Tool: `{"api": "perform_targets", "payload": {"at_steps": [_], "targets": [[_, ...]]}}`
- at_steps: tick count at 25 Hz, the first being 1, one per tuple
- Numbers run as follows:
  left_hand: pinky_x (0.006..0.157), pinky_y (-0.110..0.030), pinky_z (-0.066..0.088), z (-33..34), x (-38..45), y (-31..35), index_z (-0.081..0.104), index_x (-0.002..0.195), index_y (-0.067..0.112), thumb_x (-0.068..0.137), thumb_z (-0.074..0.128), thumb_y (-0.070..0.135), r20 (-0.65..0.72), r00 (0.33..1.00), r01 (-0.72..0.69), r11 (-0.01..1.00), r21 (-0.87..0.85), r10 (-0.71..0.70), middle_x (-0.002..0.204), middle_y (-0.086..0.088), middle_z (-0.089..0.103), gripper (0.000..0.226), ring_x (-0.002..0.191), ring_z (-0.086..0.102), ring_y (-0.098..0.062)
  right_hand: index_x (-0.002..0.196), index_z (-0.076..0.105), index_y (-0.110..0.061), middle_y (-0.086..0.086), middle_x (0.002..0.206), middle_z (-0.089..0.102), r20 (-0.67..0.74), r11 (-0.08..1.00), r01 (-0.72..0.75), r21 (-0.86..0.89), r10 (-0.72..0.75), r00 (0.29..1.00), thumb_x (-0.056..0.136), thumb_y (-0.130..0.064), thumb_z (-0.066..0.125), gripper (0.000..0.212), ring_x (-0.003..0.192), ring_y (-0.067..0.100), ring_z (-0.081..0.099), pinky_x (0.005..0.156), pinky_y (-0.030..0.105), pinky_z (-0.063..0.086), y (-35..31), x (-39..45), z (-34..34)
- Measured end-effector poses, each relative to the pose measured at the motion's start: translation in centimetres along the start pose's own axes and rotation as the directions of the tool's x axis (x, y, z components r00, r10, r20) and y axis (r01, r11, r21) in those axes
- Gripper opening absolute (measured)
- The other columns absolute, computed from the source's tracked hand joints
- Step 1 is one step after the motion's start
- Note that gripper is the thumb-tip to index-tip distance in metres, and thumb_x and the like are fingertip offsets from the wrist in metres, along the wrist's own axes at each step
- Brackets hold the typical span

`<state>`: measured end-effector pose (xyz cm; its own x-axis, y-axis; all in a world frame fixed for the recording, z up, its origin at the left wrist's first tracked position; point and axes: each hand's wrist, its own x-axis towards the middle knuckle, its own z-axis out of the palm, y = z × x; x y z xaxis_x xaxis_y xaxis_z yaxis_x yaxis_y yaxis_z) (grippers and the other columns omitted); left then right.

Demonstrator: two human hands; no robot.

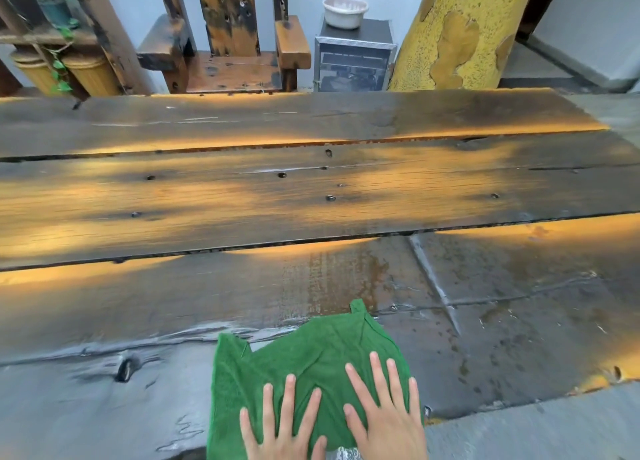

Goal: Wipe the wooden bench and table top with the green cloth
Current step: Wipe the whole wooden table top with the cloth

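Hands come first, down at the near edge. The left hand (282,421) and the right hand (384,411) lie flat, side by side, on the green cloth (311,355). The fingers are straight and spread. They press the cloth down and do not grip it.

The cloth is spread on the near plank of the wooden table (242,196). One corner pokes up toward the far side. Just past the cloth, the wood looks wet and shiny, with streaks and little drops off to the right.

This looks like the wiping step on the table top. The middle and far planks look drier, so I think they still need a wipe. The next move likely calls for pushing the cloth forward with both palms pressed flat, so it does not bunch up.

Behind the table stands a wooden chair (228,65). Beside it is a small dark cabinet (353,61) with a pale tub (345,11) on top. A yellow post (460,34) leans on the right.
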<state>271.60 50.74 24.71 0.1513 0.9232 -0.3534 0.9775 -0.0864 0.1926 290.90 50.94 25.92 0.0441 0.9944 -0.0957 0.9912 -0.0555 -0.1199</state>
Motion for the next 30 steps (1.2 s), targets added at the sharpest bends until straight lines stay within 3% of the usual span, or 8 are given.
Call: {"api": "perform_targets", "payload": {"at_steps": [5,9,12,18,22,26,28,30], "targets": [[0.102,-0.082,0.022,-0.9,1.5,1.9,0.042,0.144,0.051,0.077,0.04,0.079,-0.06,0.997,-0.035,0.998,0.049,0.038,0.155,0.0,0.04,0.072,0.14,0.036,-0.042,0.15,0.037,-0.046,0.006,0.16,0.037,0.015,0.99,-0.131,0.045,0.131,0.991,0.096,-0.066,0.013,0.062,0.155,0.018,0.004,0.113,0.059,0.025,2.0,0.6,-0.3],[0.099,-0.086,0.016,-2.3,4.6,3.8,0.046,0.143,0.051,0.067,0.053,0.079,-0.107,0.987,-0.114,0.991,0.064,0.12,0.158,-0.003,0.038,0.081,0.141,0.032,-0.046,0.15,0.041,-0.042,0.01,0.16,0.036,0.003,0.981,-0.19,0.041,0.19,0.982,0.095,-0.064,0.011,0.066,0.148,0.03,0.03,0.113,0.064,0.024,3.0,3.2,-0.7],[0.101,-0.085,0.015,-3.5,7.3,5.2,0.049,0.142,0.049,0.068,0.055,0.075,-0.119,0.989,-0.089,0.996,0.023,0.091,0.158,-0.003,0.041,0.078,0.141,0.035,-0.047,0.15,0.042,-0.038,0.011,0.161,0.033,-0.025,0.983,-0.182,0.023,0.183,0.983,0.095,-0.057,0.027,0.06,0.146,0.035,0.032,0.115,0.064,0.022,3.7,6.3,-0.7],[0.101,-0.085,0.017,-5.7,13.7,7.5,0.051,0.141,0.047,0.072,0.052,0.073,-0.109,0.992,-0.055,0.998,0.008,0.056,0.158,-0.002,0.039,0.074,0.14,0.037,-0.048,0.154,0.032,-0.042,0.012,0.164,0.024,-0.058,0.982,-0.188,-0.003,0.187,0.981,0.09,-0.057,0.035,0.066,0.151,0.034,0.022,0.117,0.064,0.018,5.6,15.9,-1.1],[0.1,-0.084,0.018,-8.5,22.3,9.4,0.048,0.143,0.048,0.078,0.048,0.072,-0.114,0.993,-0.024,1.0,-0.002,0.024,0.161,-0.002,0.034,0.069,0.143,0.033,-0.047,0.155,0.031,-0.04,0.013,0.164,0.021,-0.049,0.978,-0.206,0.015,0.207,0.977,0.093,-0.059,0.029,0.065,0.151,0.035,0.021,0.117,0.064,0.019,6.6,24.9,-1.7],[0.101,-0.083,0.02,-11.3,33.3,11.3,0.041,0.147,0.049,0.087,0.04,0.072,-0.183,0.983,-0.009,1.0,0.03,0.015,0.162,-0.002,0.032,0.065,0.145,0.029,-0.048,0.155,0.021,-0.044,0.013,0.166,0.008,-0.065,0.987,-0.158,0.039,0.161,0.985,0.094,-0.061,0.017,0.064,0.154,0.034,0.008,0.121,0.059,0.007,8.5,36.4,-3.6],[0.103,-0.082,0.017,-13.3,39.4,12.0,0.032,0.149,0.053,0.091,0.032,0.072,-0.19,0.982,0.004,0.999,0.052,0.006,0.164,0.0,0.026,0.061,0.147,0.022,-0.048,0.155,0.0,-0.047,0.011,0.165,-0.013,-0.011,0.99,-0.137,0.042,0.138,0.99,0.09,-0.063,0.001,0.067,0.154,0.032,-0.009,0.122,0.055,-0.005,9.4,42.4,-4.8],[0.106,-0.081,0.002,-15.8,45.3,12.7,0.005,0.15,0.061,0.093,0.016,0.074,-0.208,0.978,0.043,0.997,0.064,-0.029,0.168,0.006,-0.004,0.06,0.152,-0.004,-0.045,0.154,-0.014,-0.047,0.01,0.163,-0.024,0.021,0.99,-0.14,0.032,0.14,0.99,0.09,-0.062,-0.005,0.066,0.152,0.032,-0.02,0.121,0.053,-0.011,10.3,48.5,-5.6]]}}
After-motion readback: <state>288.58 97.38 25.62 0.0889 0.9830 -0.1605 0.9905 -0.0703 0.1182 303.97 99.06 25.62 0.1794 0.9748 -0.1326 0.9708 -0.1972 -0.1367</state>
